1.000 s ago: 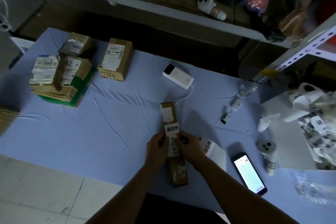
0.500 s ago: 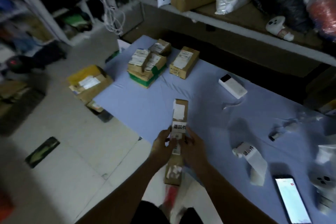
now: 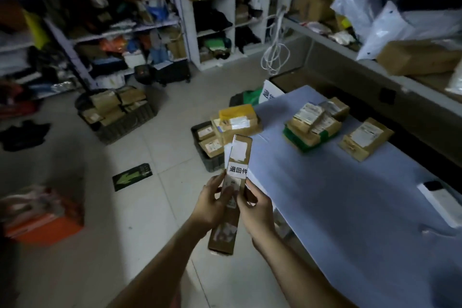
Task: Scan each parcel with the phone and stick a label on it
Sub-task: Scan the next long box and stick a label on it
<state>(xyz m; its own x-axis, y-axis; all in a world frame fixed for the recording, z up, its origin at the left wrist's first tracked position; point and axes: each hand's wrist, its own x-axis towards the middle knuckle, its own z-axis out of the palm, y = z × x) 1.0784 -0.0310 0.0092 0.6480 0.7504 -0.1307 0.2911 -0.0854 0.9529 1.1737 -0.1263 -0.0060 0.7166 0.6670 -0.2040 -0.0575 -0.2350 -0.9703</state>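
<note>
L hand (image 3: 210, 205), R hand (image 3: 258, 211) lifted parcel (image 3: 239, 155) off table (image 3: 350, 207).

A white power bank (image 3: 442, 204) lies on the blue-covered table (image 3: 350, 207); a green arrow sticker (image 3: 132, 177) marks the tiled floor (image 3: 150, 220).

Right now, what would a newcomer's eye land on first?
The long cardboard parcel is held up at centre by the left hand and right hand, its white label bearing bold black characters. To the right, stacked parcels sit on the blue-covered table.
</note>
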